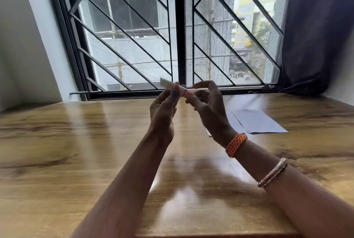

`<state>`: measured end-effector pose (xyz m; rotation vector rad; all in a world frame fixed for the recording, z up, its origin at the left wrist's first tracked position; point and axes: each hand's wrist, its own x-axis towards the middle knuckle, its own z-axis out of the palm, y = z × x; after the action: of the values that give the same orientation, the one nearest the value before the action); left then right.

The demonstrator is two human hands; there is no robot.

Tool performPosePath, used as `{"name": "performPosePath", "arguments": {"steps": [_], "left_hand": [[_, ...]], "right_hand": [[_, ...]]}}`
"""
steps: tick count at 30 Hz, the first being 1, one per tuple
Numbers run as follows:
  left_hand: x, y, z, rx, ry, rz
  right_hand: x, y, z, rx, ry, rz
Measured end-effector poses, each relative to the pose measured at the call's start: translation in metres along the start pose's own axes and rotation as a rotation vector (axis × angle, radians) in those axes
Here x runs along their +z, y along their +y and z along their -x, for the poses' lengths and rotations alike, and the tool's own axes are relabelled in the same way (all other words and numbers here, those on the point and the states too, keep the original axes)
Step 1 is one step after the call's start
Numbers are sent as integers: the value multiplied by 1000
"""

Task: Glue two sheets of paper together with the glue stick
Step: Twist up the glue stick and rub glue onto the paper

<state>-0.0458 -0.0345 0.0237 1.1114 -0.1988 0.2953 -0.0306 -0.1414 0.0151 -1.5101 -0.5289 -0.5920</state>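
White glue stick [173,86] | pinched by left hand [162,111] fingertips | right hand [207,109] curled on its end

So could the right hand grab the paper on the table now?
Probably not yet: the right hand and left hand are both holding the glue stick up. The paper lies uncovered close by.

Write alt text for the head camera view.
Two hands, left hand and right hand, hold a small glue stick raised above a wooden table. Paper sheets lie at right, before a barred window.
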Motion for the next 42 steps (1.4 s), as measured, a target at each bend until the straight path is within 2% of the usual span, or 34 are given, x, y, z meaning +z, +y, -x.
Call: {"name": "performPosePath", "arguments": {"steps": [3,6,12,18,20,24,31,33,37,39,42], "left_hand": [[0,-1,1,6,43,-19],[-1,1,2,4,46,-21],[0,0,0,-27,26,-23],[1,-2,1,-20,56,-58],[-2,-3,0,-20,103,-53],[-2,-4,-1,-31,175,-37],[-4,-7,-4,-79,211,-64],[-5,-7,-6,-102,194,-31],[-5,-8,-6,-116,152,-19],[-4,-9,-5,-113,159,-25],[-4,-9,-5,-100,150,-30]], "right_hand": [[-3,5,3,-421,-18,511],[-5,1,5,-569,69,751],[-7,-1,2,-459,85,824],[-4,-4,5,-438,73,811],[-3,-6,6,-497,84,801],[-4,-7,6,-623,58,981],[-5,-4,5,-625,76,1134],[-3,-5,5,-568,76,1102],[-6,-2,1,-316,27,914],[-8,1,1,-296,-7,887],[-6,2,3,-358,5,829]]}}
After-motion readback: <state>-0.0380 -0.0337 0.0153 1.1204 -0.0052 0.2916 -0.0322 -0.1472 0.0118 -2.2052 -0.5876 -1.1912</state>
